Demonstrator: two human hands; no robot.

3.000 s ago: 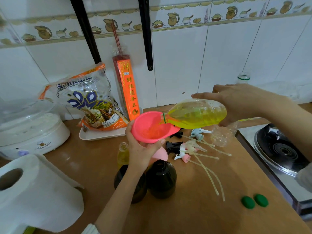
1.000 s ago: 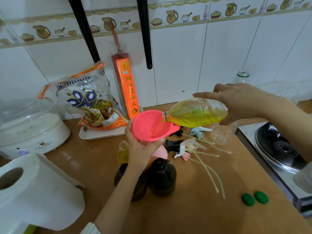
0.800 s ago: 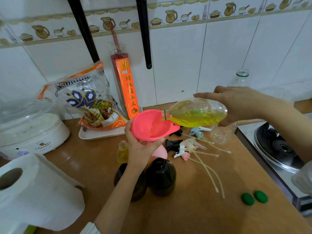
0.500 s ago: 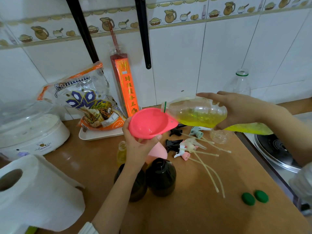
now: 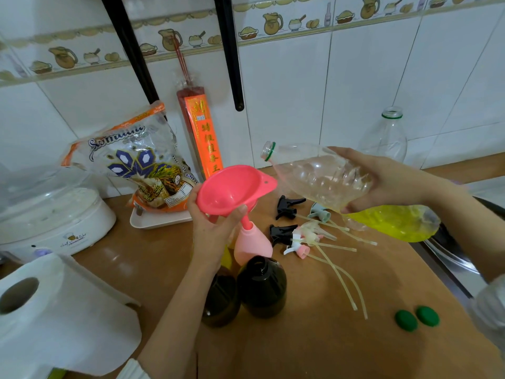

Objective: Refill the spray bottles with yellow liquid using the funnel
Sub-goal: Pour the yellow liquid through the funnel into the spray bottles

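My left hand (image 5: 213, 231) grips the pink funnel (image 5: 229, 187) by its rim, and the funnel's spout sits in the neck of a pink spray bottle (image 5: 252, 246). My right hand (image 5: 382, 181) holds a clear plastic bottle (image 5: 314, 173) tipped back, its open neck pointing up and left, clear of the funnel. The yellow liquid (image 5: 393, 222) has pooled in the bottle's base at the lower right. Two dark brown spray bottles (image 5: 262, 285) stand open in front of the pink one. Several loose spray heads (image 5: 297, 236) with long tubes lie to the right.
Two green caps (image 5: 416, 318) lie on the wooden counter (image 5: 314, 337). An empty clear bottle (image 5: 388, 138) stands by the tiled wall. A paper roll (image 5: 54, 310), a white appliance (image 5: 54, 222), a rice bag (image 5: 139, 165) and an orange box (image 5: 205, 138) are at the left; a stove (image 5: 448, 250) at the right.
My right hand has tipped the plastic bottle back, lifting its neck out of the funnel. The yellow liquid ran to the bottle's base and the pouring stopped. My left hand kept hold of the funnel.
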